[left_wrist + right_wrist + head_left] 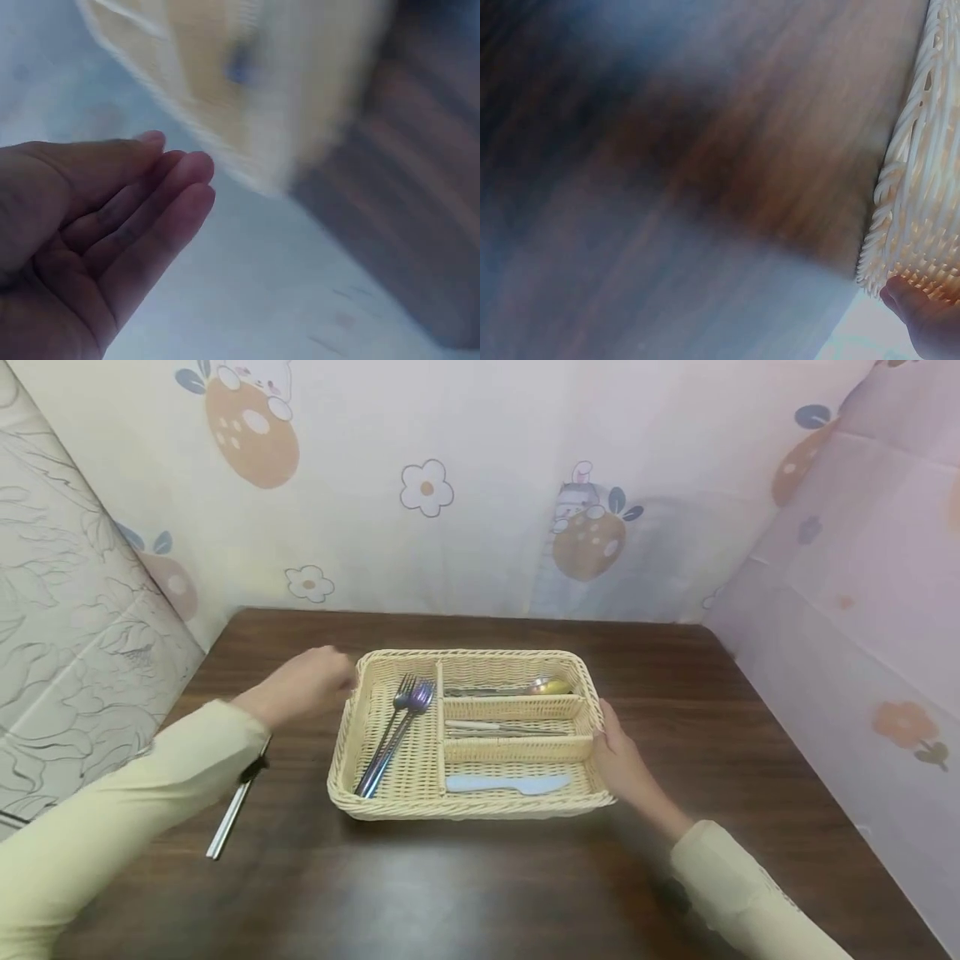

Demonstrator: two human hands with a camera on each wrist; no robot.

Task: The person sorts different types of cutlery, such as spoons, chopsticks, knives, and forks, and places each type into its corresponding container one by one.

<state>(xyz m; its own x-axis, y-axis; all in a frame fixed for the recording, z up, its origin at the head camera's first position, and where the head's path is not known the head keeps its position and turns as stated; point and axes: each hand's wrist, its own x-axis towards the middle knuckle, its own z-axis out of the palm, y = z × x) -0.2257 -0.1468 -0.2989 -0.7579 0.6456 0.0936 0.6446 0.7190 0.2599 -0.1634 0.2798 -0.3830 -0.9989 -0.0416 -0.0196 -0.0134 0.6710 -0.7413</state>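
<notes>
A woven wicker basket [480, 811] with several compartments sits in front of me. My right hand [624, 764] grips its right rim; in the right wrist view a fingertip [904, 292] lies against the weave. At the upper left corner is my left hand [311, 681], nothing in it, its fingers [161, 240] loosely bent and apart from the basket in the left wrist view. Two dark metal forks [395, 735] lie in the long left compartment. On the right are a gold-ended spoon [553, 687] at the back, thin utensils [495, 727] in the middle and a pale blue knife [510, 784] in front.
Slim silver utensils [230, 822] lie on the dark wooden table [450, 893] left of the basket, partly hidden by my left sleeve [150, 793]. A patterned curtain [495, 552] borders the table at the back, with more fabric along both sides.
</notes>
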